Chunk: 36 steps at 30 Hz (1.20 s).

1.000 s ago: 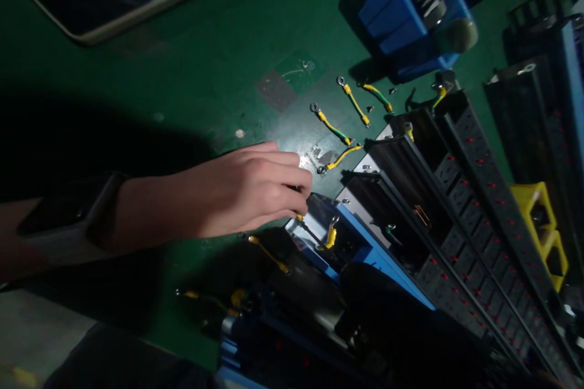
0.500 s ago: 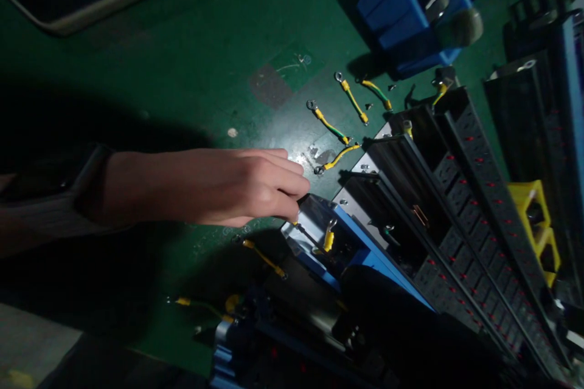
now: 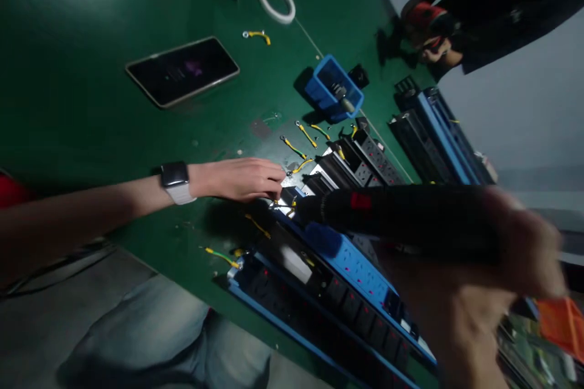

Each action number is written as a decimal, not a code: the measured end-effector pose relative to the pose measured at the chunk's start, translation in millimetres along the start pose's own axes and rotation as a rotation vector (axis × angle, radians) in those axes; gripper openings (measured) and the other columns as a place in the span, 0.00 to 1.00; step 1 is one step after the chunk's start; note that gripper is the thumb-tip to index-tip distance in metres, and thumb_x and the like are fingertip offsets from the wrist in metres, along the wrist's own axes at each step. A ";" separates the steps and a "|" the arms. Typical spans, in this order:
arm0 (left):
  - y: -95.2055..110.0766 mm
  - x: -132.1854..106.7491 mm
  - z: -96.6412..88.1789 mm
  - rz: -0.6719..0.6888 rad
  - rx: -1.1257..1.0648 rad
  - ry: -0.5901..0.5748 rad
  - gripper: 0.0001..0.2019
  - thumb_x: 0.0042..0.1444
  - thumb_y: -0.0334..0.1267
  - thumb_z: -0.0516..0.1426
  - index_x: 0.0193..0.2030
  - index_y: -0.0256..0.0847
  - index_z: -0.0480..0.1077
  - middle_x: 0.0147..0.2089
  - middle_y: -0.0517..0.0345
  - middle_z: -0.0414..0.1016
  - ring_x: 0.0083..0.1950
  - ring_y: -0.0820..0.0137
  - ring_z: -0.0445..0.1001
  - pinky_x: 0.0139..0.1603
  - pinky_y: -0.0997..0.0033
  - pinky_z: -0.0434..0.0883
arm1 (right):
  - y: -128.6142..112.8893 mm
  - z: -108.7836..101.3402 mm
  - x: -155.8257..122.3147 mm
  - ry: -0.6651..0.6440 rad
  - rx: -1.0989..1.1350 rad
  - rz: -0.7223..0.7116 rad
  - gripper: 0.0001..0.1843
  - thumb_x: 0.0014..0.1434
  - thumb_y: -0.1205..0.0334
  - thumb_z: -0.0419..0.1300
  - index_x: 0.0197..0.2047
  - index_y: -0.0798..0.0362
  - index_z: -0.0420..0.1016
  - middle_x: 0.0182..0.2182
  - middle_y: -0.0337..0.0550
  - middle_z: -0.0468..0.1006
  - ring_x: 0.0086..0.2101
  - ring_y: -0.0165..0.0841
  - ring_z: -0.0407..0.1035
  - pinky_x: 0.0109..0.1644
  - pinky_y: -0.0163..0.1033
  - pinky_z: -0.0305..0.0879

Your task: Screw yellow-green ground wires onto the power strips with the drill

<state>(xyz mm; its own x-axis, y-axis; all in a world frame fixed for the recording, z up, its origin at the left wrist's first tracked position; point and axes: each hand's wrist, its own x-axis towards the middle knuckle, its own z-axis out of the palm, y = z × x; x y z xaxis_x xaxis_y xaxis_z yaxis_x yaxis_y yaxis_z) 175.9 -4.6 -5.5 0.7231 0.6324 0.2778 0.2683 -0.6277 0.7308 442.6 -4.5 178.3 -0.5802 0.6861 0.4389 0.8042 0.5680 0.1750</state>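
Note:
My left hand [image 3: 249, 179], with a smartwatch [image 3: 174, 175] on its wrist, pinches at the near end of a blue power strip [image 3: 358, 264]. A small yellow spot shows at its fingertips; what they hold is too small to tell. My right hand [image 3: 520, 255], blurred, wraps round a black power screwdriver [image 3: 387, 213] with a red mark. Its thin bit points left to the pinched fingertips. A short yellow-green wire [image 3: 293, 206] stands up at the strip's end. Similar loose ring-ended wires [image 3: 294, 148] lie just beyond my left hand.
More power strips [image 3: 283, 310] lie side by side on the green table [image 3: 91, 103]. A blue bin [image 3: 322, 94] holds metal parts and a brush. Farther off are a phone [image 3: 182, 72] and a tape roll [image 3: 277, 2]. Another person's hand [image 3: 440, 51] grips a red-and-black tool.
My view has drawn back and widened, bringing my right hand and more of the screwdriver into sight. My left hand stays pinched at the end of the blue power strip.

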 end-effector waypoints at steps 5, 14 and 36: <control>4.5 -1.7 4.3 0.003 0.138 0.017 0.13 0.62 0.25 0.51 0.44 0.43 0.75 0.42 0.53 0.73 0.42 0.67 0.68 0.43 0.68 0.64 | -16.4 -12.5 15.6 -0.172 -0.172 -0.187 0.34 0.61 0.69 0.58 0.69 0.54 0.52 0.42 0.51 0.79 0.38 0.40 0.75 0.43 0.43 0.70; 18.0 1.8 14.7 -0.227 0.259 0.083 0.10 0.62 0.31 0.50 0.39 0.39 0.73 0.40 0.50 0.71 0.43 0.63 0.67 0.47 0.64 0.65 | -30.4 -15.1 10.1 -0.287 -0.210 -0.111 0.38 0.65 0.71 0.50 0.75 0.55 0.42 0.52 0.62 0.74 0.44 0.41 0.73 0.48 0.43 0.64; 59.9 15.9 32.3 -0.725 0.821 0.288 0.17 0.66 0.38 0.44 0.53 0.34 0.68 0.63 0.30 0.64 0.67 0.45 0.58 0.64 0.43 0.56 | -36.6 -17.5 -3.9 -0.218 -0.070 -0.040 0.36 0.68 0.75 0.39 0.75 0.41 0.41 0.45 0.53 0.73 0.39 0.37 0.70 0.42 0.42 0.64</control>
<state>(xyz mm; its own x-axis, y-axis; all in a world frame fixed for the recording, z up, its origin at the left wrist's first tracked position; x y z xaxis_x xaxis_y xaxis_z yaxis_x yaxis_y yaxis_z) 224.0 -46.8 22.5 0.0817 0.9827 0.1664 0.9780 -0.1112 0.1766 417.7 -35.9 185.7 -0.6195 0.7501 0.2313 0.7828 0.5687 0.2525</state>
